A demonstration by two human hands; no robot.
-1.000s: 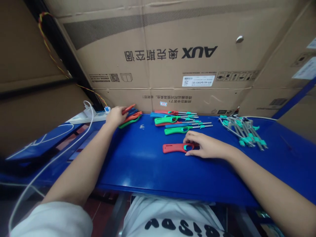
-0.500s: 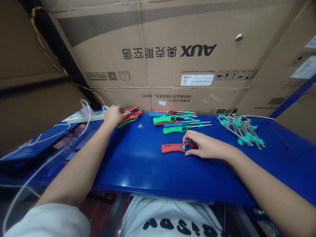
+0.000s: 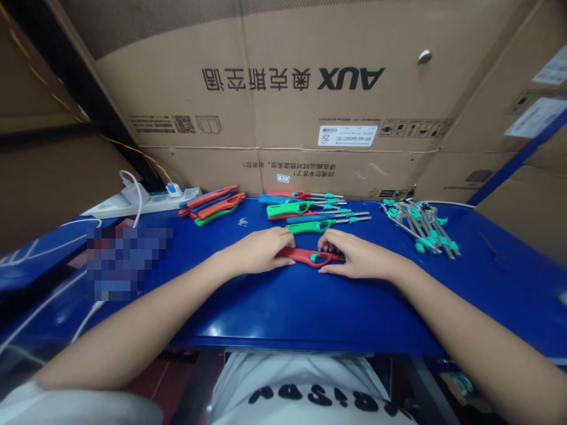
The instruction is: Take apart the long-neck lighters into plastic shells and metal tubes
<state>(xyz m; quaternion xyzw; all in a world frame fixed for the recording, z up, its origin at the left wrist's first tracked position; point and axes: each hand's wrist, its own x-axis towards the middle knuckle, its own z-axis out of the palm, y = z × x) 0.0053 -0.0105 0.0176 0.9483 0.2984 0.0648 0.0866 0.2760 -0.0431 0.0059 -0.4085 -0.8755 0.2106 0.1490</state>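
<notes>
The left hand [image 3: 268,251] has just left the pile of handles [image 3: 212,203] by the box wall [image 3: 283,118] and come over to the red lighter [image 3: 303,255]. The right hand [image 3: 354,257] is at the lighter's front end, as it was before. So now both hands work on one thing.

The left thumb and fingers pinch the back end, and the right thumb and fingers hold the front. The red lighter is in the middle, over the blue table [image 3: 283,313], just in front of the near green lighter [image 3: 305,226].

Its long way runs side to side, nearly level, with the front pointing right and the trigger hole toward that end. The right hand hides the tip, so I cannot tell if a metal rod is there.
</notes>
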